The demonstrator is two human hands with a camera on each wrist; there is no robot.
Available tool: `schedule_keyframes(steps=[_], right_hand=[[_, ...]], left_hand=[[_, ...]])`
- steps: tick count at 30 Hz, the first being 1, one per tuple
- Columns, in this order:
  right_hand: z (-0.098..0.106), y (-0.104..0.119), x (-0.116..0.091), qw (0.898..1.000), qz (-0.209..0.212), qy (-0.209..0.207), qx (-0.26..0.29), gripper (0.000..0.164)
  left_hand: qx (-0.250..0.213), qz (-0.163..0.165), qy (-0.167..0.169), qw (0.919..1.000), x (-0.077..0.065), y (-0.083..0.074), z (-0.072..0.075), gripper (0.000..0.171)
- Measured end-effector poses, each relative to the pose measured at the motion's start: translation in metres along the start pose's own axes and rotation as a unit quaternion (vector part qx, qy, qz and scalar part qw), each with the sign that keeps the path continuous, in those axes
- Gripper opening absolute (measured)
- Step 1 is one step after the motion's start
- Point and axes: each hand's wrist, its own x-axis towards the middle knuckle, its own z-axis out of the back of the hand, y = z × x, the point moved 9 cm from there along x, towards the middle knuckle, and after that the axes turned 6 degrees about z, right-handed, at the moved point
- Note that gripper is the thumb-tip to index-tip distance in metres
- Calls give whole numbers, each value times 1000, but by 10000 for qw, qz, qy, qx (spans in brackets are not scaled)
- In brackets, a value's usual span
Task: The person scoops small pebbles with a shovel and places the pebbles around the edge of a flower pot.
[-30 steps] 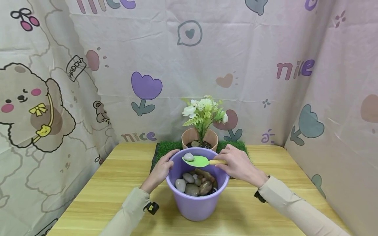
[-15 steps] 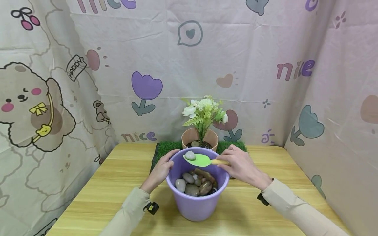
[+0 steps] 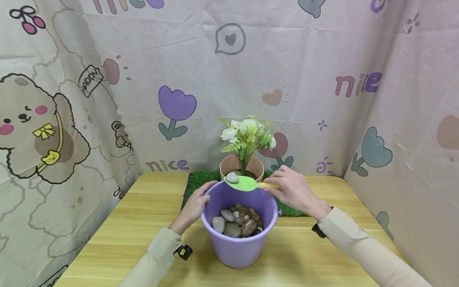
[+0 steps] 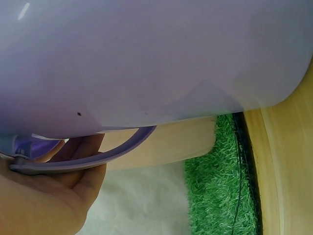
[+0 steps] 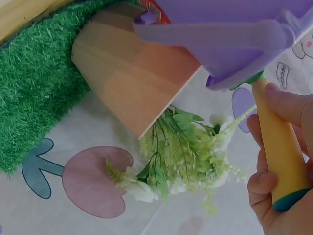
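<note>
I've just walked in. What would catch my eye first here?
Probably the big purple bucket of stones, front and centre on the table. At its far side, the right hand holds a green scoop carrying one pale stone; the left hand grips the bucket's left side. Behind, white flowers rise from a pot.

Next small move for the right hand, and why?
Probably ease the green scoop forward, level, toward the pot: the right hand holds it, a loose pebble sits near its tip, and the pot stands just beyond the purple bucket.

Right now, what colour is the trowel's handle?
Yellow handle, teal end; clearest in the right wrist view.
</note>
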Motion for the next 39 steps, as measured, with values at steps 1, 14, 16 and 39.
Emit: schedule_keyframes(steps=[1,14,16,39], right_hand=[[0,-1,1,10000,-15,-3,-12,24],[-2,-9,6,9995,-317,35,-37,24],[-4,-12,6,9992,-399,49,-41,23],[-45,-50,24,9952,-618,708,-265,19]], left_hand=[[5,-10,0,10000,0,0,0,63],[-157,-40,39,9999,0,2,0,65],[-172,-37,29,9998,0,2,0,65],[-182,13,3,9998,0,0,-1,65]])
